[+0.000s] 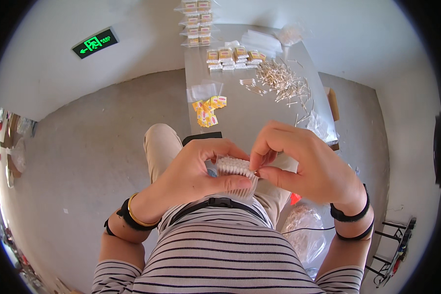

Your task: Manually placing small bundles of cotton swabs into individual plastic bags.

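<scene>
My left hand (196, 171) grips a bundle of cotton swabs (235, 169) with white tips upward, held close to my chest. My right hand (299, 161) pinches the right edge of the same bundle with thumb and forefinger. On the grey table (250, 117) ahead lies a loose heap of wooden-stick swabs (281, 83). Small yellow and red label cards (208, 111) lie nearer me, beside empty clear bags (203, 90). Filled packs of swabs (232, 56) sit in rows at the far end.
A stack of more filled packs (197, 22) stands at the table's far edge. A clear bag full of swabs (304, 235) rests by my right knee. A cardboard box (332, 103) sits right of the table. Concrete floor lies to the left; a green exit sign (95, 43) hangs on the wall.
</scene>
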Motion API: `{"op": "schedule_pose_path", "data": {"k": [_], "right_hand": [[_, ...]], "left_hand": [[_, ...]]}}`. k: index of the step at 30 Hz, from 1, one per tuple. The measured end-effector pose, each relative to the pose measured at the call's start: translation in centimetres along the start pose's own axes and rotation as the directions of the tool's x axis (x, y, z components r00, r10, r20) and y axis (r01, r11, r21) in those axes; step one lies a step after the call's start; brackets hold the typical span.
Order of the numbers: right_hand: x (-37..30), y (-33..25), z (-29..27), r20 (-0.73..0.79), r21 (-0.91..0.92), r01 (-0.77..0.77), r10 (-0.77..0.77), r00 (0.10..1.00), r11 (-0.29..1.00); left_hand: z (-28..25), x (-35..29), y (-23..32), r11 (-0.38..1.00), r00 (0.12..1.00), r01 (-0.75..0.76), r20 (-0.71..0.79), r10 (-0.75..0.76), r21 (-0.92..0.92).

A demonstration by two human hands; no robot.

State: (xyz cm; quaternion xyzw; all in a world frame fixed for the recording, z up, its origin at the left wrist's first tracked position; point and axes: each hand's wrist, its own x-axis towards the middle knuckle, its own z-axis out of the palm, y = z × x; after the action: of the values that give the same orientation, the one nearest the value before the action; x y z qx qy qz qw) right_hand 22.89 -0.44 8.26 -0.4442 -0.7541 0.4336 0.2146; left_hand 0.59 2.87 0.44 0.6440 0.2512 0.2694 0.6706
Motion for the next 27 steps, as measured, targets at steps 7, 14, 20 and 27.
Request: {"op": "schedule_pose_path", "data": {"k": [7,14,20,27], "right_hand": [[0.5,0.6,0.6,-0.03,0.214,-0.089,0.098,0.995,0.973],[-1.9,1.1,2.8,-0.401,0.455,0.032,0.173,0.9,0.89],[-2.6,1.3,5.5,-0.59,-0.218,0.189,-0.284,0.756,0.957],[-2.4,1.7,6.6,-0.662,-0.293,0.193,-0.344,0.666,0.937]], "left_hand": [[0.2,0.1,-1.3,0.975,0.999,0.051,0.002,-0.052,-0.215],[0.3,0.4,-1.7,0.896,0.995,-0.094,-0.025,0.092,-0.435],[1.2,1.1,-1.4,0.913,0.967,-0.248,-0.143,0.212,-0.323],[0.8,1.1,-2.5,0.881,0.882,-0.461,-0.17,0.44,-0.112]]}}
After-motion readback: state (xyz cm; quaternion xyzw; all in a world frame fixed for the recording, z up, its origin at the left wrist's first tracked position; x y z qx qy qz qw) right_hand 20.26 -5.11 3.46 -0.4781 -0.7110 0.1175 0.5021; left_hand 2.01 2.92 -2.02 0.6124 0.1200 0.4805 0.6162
